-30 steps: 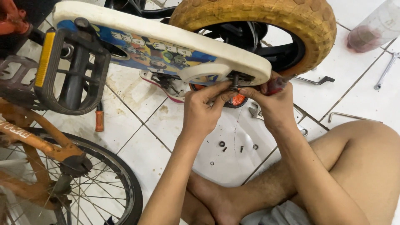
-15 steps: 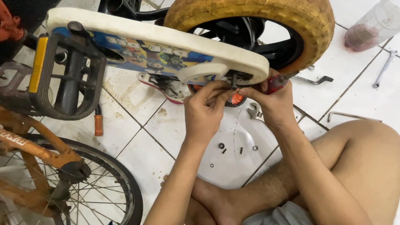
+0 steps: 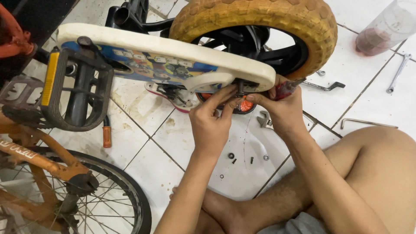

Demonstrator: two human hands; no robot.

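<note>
Both hands [image 3: 212, 123] [image 3: 284, 110] pinch a small dark bolt [image 3: 239, 92], seemingly, under the white chain guard [image 3: 173, 47].

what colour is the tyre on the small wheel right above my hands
Mustard yellow, with a knobbly tread, on a black rim. The tyre shows best in the head view.

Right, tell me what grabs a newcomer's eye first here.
The fat yellow tyre at top centre, above a white chain guard with cartoon pictures. Under its end, the left hand and right hand meet at a small fastener. An orange bicycle frame fills the lower left.
</note>
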